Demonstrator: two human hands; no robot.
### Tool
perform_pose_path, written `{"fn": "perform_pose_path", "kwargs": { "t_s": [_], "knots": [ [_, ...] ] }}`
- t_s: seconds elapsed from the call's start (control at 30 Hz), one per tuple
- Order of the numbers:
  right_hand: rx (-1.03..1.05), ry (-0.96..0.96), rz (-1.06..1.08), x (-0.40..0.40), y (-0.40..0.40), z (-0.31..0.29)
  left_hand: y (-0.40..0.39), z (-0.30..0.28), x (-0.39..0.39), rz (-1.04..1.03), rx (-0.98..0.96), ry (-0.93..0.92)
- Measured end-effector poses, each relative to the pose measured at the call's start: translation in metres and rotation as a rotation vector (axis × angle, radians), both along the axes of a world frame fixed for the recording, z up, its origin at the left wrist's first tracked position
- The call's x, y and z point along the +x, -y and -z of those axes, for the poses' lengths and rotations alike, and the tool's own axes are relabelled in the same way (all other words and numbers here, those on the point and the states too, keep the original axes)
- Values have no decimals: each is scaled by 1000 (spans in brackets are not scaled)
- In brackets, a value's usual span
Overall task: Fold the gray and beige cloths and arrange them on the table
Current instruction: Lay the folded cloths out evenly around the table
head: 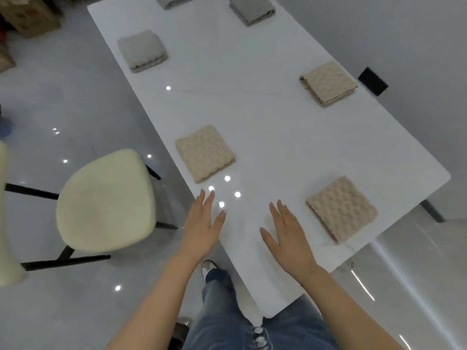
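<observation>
Long white worktop (252,117), running away from the viewer, glossy, dotted with light reflections. Six folded cloths laid out on it in two rows, well apart from one another.

Left row, near to far: beige cloth (204,153), folded square, close to the left edge; pale gray cloth (142,51), folded, also near the left edge; far gray cloth (174,0), cut off by the top of the frame.

Right row, near to far: pinkish-beige cloth (341,208), folded, near the right corner; tan cloth (328,83), folded, layered edges showing, by the right edge; darker gray cloth (252,10), folded, near the top.

Left hand (203,223) flat and open, fingers straight and together, over the left edge of the worktop just below the beige cloth, holding nothing. Right hand (286,232) likewise open, fingers extended, thumb spread, palm down over the bare near end, just left of the pinkish-beige cloth and not touching it. Contact with the surface: cannot tell for either hand.

Cream chair (106,200) with black legs on the gray floor (63,102) to the left. Cardboard boxes (32,16) at top left. Blue jeans (222,322) and a shoe toe (208,266) below the forearms. Black block (372,80) beyond the right edge.
</observation>
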State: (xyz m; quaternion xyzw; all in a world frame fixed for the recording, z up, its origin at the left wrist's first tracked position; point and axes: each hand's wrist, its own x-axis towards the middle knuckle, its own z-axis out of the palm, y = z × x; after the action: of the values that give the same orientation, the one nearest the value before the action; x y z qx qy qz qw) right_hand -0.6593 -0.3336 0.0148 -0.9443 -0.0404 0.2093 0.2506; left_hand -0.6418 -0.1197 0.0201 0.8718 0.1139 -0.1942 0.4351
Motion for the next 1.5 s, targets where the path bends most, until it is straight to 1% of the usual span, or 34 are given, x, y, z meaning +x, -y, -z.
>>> {"fn": "perform_pose_path", "kwargs": {
  "t_s": [0.13,0.23,0.3,0.37,0.47,0.53,0.63,0.7,0.77,0.87,0.93,1.0,1.13,1.27,1.37,1.5],
  "knots": [
    [12,5,45,-2,-32,-5,-22,0,6,12,-65,-33],
    [41,3,69,3,-48,-2,-29,-3,11,28,-65,-27],
    [93,-11,91,9,-55,-2,-33,-7,16,18,-66,-10],
    [135,-6,125,18,-63,-1,-39,-9,25,28,-67,49],
    [146,-15,166,33,-75,4,-57,-3,48,30,-50,58],
    [155,-67,206,41,-86,7,-71,3,69,28,-28,44],
    [187,-146,289,56,-105,12,-92,7,107,8,-41,54],
    [187,-174,337,69,-120,16,-107,10,134,30,-50,64],
    [206,-207,444,81,-140,18,-121,13,162,125,-37,59],
    [302,-210,684,98,-177,20,-144,15,199,264,3,65],
    [355,-213,836,109,-200,22,-156,16,217,314,19,30],
    [360,-208,942,119,-218,25,-163,20,231,349,19,-19],
    [364,-198,1071,135,-230,30,-162,28,250,366,36,-96],
    [465,-194,1178,145,-234,32,-157,32,251,436,24,-94],
    [578,-206,1297,148,-236,36,-159,38,251,402,32,-81],
    [605,-199,1375,153,-239,38,-161,46,251,341,45,-70]
  ]
}}
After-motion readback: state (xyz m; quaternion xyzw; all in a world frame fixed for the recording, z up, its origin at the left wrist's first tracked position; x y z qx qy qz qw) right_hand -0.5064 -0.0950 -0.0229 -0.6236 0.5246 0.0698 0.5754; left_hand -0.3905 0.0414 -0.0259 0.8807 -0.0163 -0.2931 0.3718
